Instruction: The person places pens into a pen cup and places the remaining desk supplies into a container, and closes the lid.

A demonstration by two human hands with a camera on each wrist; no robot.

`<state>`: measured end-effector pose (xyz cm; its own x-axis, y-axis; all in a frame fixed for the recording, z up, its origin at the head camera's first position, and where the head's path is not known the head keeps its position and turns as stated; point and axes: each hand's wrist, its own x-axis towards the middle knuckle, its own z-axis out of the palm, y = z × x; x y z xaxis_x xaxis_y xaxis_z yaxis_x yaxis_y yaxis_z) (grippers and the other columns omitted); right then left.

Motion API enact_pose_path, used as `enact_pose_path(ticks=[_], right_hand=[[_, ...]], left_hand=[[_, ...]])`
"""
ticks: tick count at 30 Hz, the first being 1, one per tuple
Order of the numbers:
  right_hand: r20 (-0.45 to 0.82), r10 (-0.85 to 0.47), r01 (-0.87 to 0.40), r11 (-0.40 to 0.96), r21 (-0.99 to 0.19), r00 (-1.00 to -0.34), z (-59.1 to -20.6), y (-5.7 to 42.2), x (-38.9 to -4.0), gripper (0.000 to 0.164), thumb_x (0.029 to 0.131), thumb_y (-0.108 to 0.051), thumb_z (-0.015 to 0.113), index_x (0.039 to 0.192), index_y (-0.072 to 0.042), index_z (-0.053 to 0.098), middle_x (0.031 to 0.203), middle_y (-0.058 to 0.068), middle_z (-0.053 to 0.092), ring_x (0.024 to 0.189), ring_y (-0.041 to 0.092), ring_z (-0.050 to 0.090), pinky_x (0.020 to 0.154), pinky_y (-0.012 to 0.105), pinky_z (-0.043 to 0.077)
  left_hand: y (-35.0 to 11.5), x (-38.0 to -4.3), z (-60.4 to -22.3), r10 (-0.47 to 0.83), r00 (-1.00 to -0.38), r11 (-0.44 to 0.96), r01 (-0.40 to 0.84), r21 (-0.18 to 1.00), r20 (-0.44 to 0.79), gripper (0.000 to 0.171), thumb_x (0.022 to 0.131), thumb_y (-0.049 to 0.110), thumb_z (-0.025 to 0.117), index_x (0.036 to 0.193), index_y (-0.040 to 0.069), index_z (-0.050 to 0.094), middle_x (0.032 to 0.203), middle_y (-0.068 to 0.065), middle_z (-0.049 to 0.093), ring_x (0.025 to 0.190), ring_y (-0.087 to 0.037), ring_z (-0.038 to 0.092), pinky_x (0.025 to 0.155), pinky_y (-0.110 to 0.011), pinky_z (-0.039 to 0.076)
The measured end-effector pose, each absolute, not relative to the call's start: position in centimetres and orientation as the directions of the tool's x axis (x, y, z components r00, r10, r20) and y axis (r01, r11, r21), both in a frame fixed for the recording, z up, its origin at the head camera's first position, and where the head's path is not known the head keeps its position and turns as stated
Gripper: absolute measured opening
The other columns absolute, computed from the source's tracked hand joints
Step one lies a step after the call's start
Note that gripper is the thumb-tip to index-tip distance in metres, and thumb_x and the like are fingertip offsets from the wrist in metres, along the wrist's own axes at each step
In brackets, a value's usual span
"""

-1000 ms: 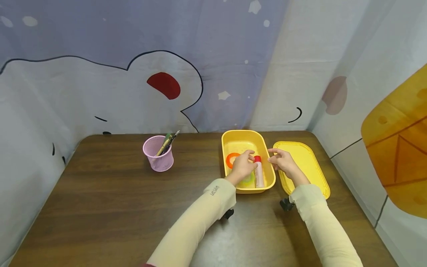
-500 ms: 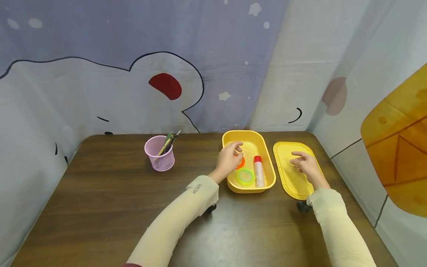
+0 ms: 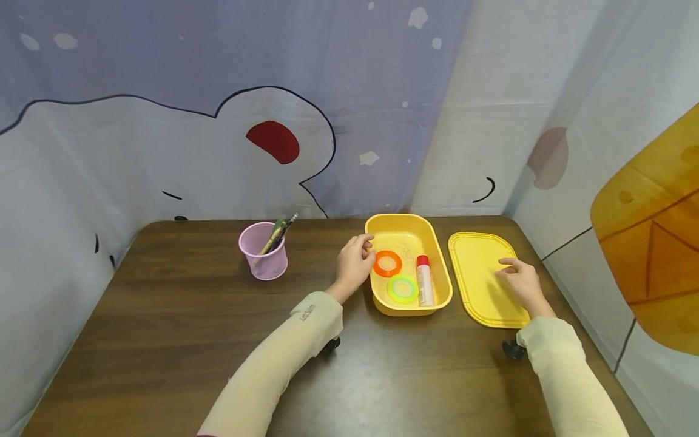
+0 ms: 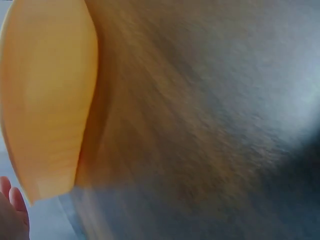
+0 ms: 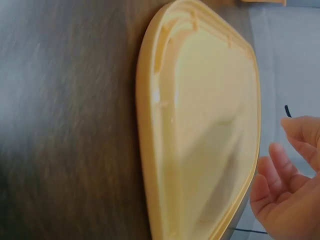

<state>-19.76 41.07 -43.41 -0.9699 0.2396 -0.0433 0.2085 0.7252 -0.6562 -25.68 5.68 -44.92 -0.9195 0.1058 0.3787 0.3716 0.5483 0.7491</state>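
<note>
My left hand [image 3: 354, 262] is at the left rim of a yellow plastic box [image 3: 406, 224], fingers loosely bent and holding nothing. Inside the box lie an orange ring [image 3: 397, 264], a yellow-green ring [image 3: 389, 290] and a white glue stick [image 3: 425, 285] with a red cap. Over a flat yellow lid [image 3: 480, 273] hovers my right hand [image 3: 525, 285], relaxed, with nothing in its grasp. In the right wrist view its fingers are spread apart beside the lid [image 5: 215, 90]. The left wrist view has the box's outer wall [image 4: 50, 90] with a few fingertips at the corner.
A pink mesh pen cup [image 3: 264, 264] with several pens stands at the back left of the brown wooden table [image 3: 180, 328]. A printed curtain [image 3: 349, 109] hangs behind the table and along its sides.
My left hand has drawn back leftward from inside the box to its left rim, uncovering the rings. My right hand has moved right, from the box's right rim to over the lid.
</note>
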Motion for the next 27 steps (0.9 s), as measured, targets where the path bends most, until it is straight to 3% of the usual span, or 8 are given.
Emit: enact_pose_path(ticks=[4, 7, 10, 18, 27], right_hand=[[-0.027, 0.267, 0.228, 0.762, -0.606, -0.963, -43.8, 41.8, -19.5, 0.042, 0.087, -0.016, 0.051, 0.124, 0.004, 0.045, 0.111, 0.030, 0.052, 0.091, 0.037, 0.054, 0.070, 0.037, 0.044], [-0.048, 0.273, 0.247, 0.765, -0.594, -0.961, -44.0, 42.5, -19.3, 0.049, 0.087, -0.017, 0.049, 0.130, 0.004, 0.037, 0.120, 0.034, 0.043, 0.105, 0.046, 0.045, 0.081, 0.050, 0.039], [-0.075, 0.265, 0.259, 0.776, -0.575, -0.961, -44.1, 43.3, -19.0, 0.054, 0.087, -0.018, 0.048, 0.133, 0.005, 0.031, 0.126, 0.037, 0.035, 0.111, 0.049, 0.036, 0.087, 0.056, 0.033], [-0.160, 0.244, 0.291, 0.791, -0.537, -0.957, -44.3, 44.9, -18.0, 0.064, 0.088, -0.024, 0.049, 0.136, 0.006, 0.021, 0.128, 0.040, 0.027, 0.112, 0.054, 0.031, 0.087, 0.059, 0.031], [-0.211, 0.239, 0.317, 0.770, -0.553, -0.948, -44.7, 46.3, -17.5, 0.070, 0.086, -0.021, 0.051, 0.137, 0.008, 0.013, 0.127, 0.041, 0.028, 0.109, 0.053, 0.034, 0.083, 0.055, 0.039]], left_hand=[[5.3, -25.8, -45.5, 0.077, -0.936, 0.548, 0.328, 0.770, 0.343, 0.033, 0.078, 0.010, 0.061, 0.110, 0.007, 0.058, 0.092, -0.006, 0.060, 0.073, -0.015, 0.060, 0.069, -0.027, 0.050], [5.0, -25.8, -45.9, 0.064, -0.954, 0.539, 0.280, 0.794, 0.293, 0.033, 0.078, 0.012, 0.062, 0.110, 0.006, 0.057, 0.095, -0.008, 0.059, 0.074, -0.017, 0.062, 0.069, -0.026, 0.050], [4.8, -26.0, -46.2, 0.059, -0.972, 0.514, 0.225, 0.827, 0.228, 0.035, 0.078, 0.014, 0.062, 0.111, 0.006, 0.056, 0.096, -0.010, 0.059, 0.074, -0.019, 0.062, 0.066, -0.025, 0.050], [4.3, -26.1, -46.3, 0.131, -0.991, 0.369, 0.083, 0.926, 0.036, 0.043, 0.082, 0.015, 0.061, 0.122, 0.004, 0.049, 0.091, -0.011, 0.061, 0.063, -0.022, 0.062, 0.049, -0.023, 0.049], [4.0, -26.1, -46.1, 0.209, -0.976, 0.308, 0.009, 0.951, -0.058, 0.051, 0.082, 0.013, 0.061, 0.129, 0.009, 0.042, 0.091, -0.010, 0.059, 0.062, -0.013, 0.059, 0.054, -0.023, 0.051]])
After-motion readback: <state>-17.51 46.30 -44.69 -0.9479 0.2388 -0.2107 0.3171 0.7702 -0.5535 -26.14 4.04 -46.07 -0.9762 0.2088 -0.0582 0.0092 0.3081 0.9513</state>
